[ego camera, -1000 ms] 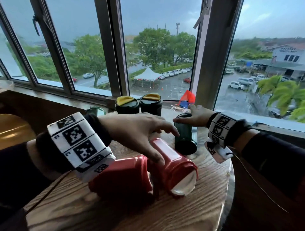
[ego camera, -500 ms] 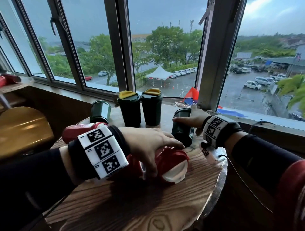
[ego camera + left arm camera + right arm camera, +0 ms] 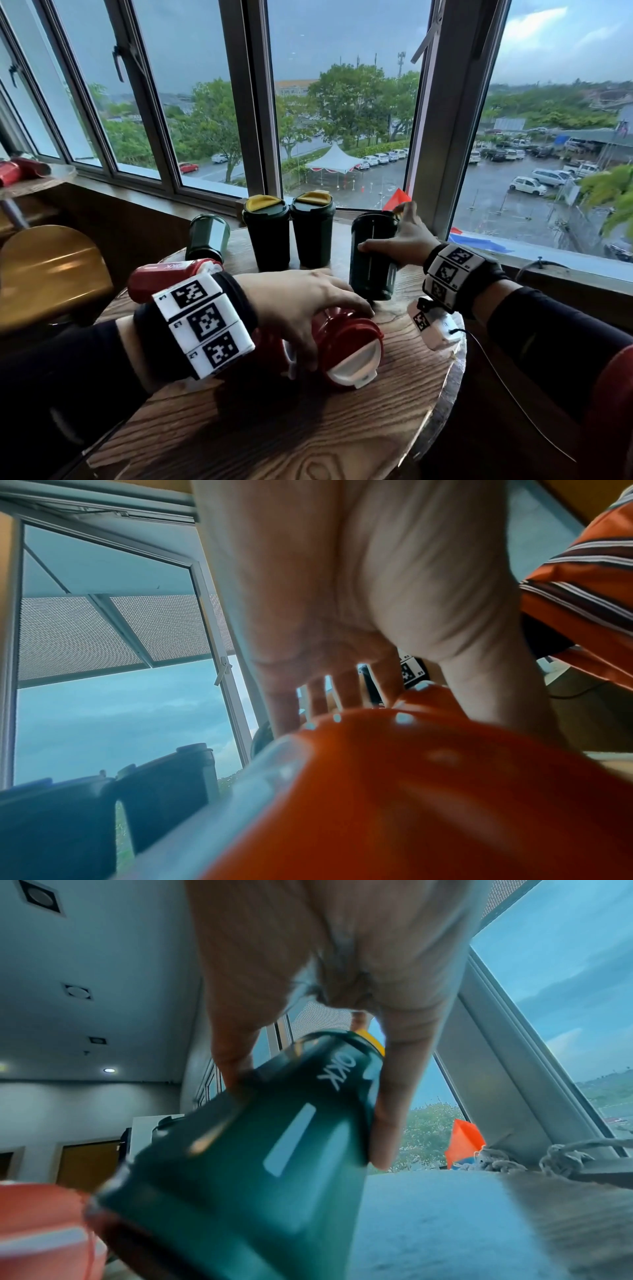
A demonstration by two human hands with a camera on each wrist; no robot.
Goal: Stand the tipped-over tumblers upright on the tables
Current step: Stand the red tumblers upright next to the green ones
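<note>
Gripping a dark green tumbler (image 3: 371, 258) right of centre in the head view, my right hand (image 3: 407, 240) has thumb on its near side and fingers (image 3: 394, 1096) curled round the far side. Its long axis is nearly vertical, top leaning slightly toward the window, base at the round wooden table (image 3: 308, 428); whether the base sits flat I cannot tell. White letters on its side read "OKK".

My left hand (image 3: 294, 308), at lower centre, arches over a red tumbler (image 3: 346, 342) that lies on its side directly beneath the palm, fingers curled round it, thumb on the near side. Its long axis runs from under the wrist toward the lower right, white lid (image 3: 356, 366) pointing at me. I judge this hand must swing that lid end up.

A second red tumbler (image 3: 171, 277) lies left of it. Its lettering is too small to read.
</note>
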